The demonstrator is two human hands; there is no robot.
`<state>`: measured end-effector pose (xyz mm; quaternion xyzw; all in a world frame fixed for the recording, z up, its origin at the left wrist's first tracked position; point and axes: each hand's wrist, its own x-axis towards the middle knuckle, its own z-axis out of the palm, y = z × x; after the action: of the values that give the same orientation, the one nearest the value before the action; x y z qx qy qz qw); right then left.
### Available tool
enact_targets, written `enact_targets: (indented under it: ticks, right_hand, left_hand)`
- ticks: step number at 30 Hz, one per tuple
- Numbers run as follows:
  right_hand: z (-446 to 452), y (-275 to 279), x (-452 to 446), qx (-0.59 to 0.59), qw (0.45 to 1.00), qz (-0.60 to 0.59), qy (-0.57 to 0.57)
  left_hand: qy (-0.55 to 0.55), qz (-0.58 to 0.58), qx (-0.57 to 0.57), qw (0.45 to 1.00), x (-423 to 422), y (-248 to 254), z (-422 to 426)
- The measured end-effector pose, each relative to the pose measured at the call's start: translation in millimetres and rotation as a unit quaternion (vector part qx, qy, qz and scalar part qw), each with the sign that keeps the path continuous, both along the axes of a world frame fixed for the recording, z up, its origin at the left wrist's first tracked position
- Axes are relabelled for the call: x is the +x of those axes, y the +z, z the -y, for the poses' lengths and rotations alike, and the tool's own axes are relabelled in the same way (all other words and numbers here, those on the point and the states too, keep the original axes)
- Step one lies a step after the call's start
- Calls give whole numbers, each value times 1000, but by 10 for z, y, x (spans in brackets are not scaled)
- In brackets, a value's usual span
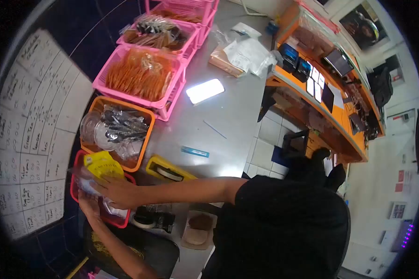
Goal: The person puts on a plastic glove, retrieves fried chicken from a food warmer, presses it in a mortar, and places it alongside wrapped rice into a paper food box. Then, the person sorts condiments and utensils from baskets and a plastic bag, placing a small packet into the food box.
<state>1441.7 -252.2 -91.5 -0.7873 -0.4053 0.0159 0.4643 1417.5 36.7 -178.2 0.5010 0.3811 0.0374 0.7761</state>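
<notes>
Both of my hands are at a red plastic basket (122, 224) by the wall. My right hand (118, 191) reaches over it, fingers stretched out flat against clear plastic packaging (82, 180) and the lower edge of a yellow packet (102, 164). My left hand (89, 205) comes in from below at the basket's near-wall side. Its fingers are hidden among the plastic, so their grip does not show. A white packet (116, 210) lies in the basket below my right hand.
An orange basket (146, 139) holds wrapped black cutlery and clear lids. Pink baskets (178, 88) hold orange packets. A yellow-edged box (170, 169), a blue strip (195, 151) and a lit phone (205, 91) lie on the steel table (233, 118). A dark tray (160, 253) stands below.
</notes>
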Motion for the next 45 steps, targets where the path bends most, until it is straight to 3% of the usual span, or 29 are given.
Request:
enact_targets:
  ticks: [2, 5, 9, 12, 14, 15, 16, 19, 22, 23, 24, 25, 26, 27, 29, 31, 32, 33, 35, 36, 38, 40, 43, 44, 45]
  right_hand:
    - [295, 80, -70, 59, 998, 14, 7]
    - [748, 203, -99, 19, 993, -102, 57]
    - [1354, 123, -202, 48, 997, -54, 40]
    - [2101, 188, -207, 56, 997, -39, 31]
    - [2615, 140, -219, -6, 991, -128, -24]
    - [2893, 34, -223, 22, 989, -134, -52]
    - [3179, -120, -215, 50, 986, -138, -81]
    - [3963, -439, -200, -20, 975, -132, -176]
    - [4623, -689, -56, -76, 936, -208, -272]
    - [4834, -763, 137, -56, 930, -170, -320]
    - [4996, -564, 394, -16, 904, -219, -366]
    - [5222, -623, 784, -40, 904, -130, -404]
    - [5367, -464, 1204, 25, 888, -117, -444]
    - [5663, -694, 1781, -10, 889, -27, -458]
    - [5914, -581, 2689, -19, 886, 47, -461]
    - [6155, -814, 3544, -56, 909, 12, -412]
    - [6242, -998, 3877, -56, 936, -75, -340]
    - [6237, -1014, 4063, -57, 950, -160, -261]
    - [6234, -931, 4269, -147, 959, -194, -147]
    - [6232, -860, 4320, -195, 954, -208, -90]
    - [6207, -801, 4273, -172, 958, -219, -71]
    - [6262, -860, 4292, -135, 970, -201, -17]
    - [6308, -952, 4366, -212, 965, -154, -20]
    - [6290, -1208, 4486, -298, 947, -41, -111]
    - [6322, -1184, 4468, -275, 954, -26, -119]
  left_hand:
    - [15, 9, -11, 1000, -15, 107, 83]
    - [56, -34, 21, 998, -56, 251, 219]
    - [52, -30, 15, 998, -81, 317, 327]
    - [88, -41, 105, 990, -72, 436, 447]
    - [-33, -29, 312, 949, -61, 139, -271]
    - [-93, -24, 410, 907, -60, 88, -507]
    - [95, 10, 471, 877, 20, 821, 612]
    - [148, 54, 626, 764, 64, 1334, 1152]
    - [132, 132, 654, 734, 111, 1797, 1865]
    - [119, 159, 661, 724, 121, 1887, 2084]
    - [116, 182, 656, 724, 123, 1954, 2347]
    - [110, 195, 634, 740, 96, 1983, 2612]
    - [105, 209, 612, 756, 69, 1986, 2873]
    - [101, 224, 589, 770, 49, 1969, 3110]
    - [93, 220, 643, 728, -48, 1799, 3426]
    - [93, 181, 655, 727, -173, 1647, 3854]
    - [106, 184, 596, 774, -230, 1601, 4103]
    - [117, 187, 533, 816, -280, 1551, 4308]
    - [108, 157, 613, 767, -430, 1342, 4448]
    - [117, 153, 574, 796, -515, 1294, 4522]
    - [131, 145, 490, 850, -673, 1205, 4646]
    - [147, 124, 481, 855, -784, 1102, 4660]
    - [167, 121, 452, 868, -641, 1064, 4740]
    - [162, 122, 443, 874, -577, 1032, 4737]
    - [156, 120, 433, 880, -530, 1014, 4730]
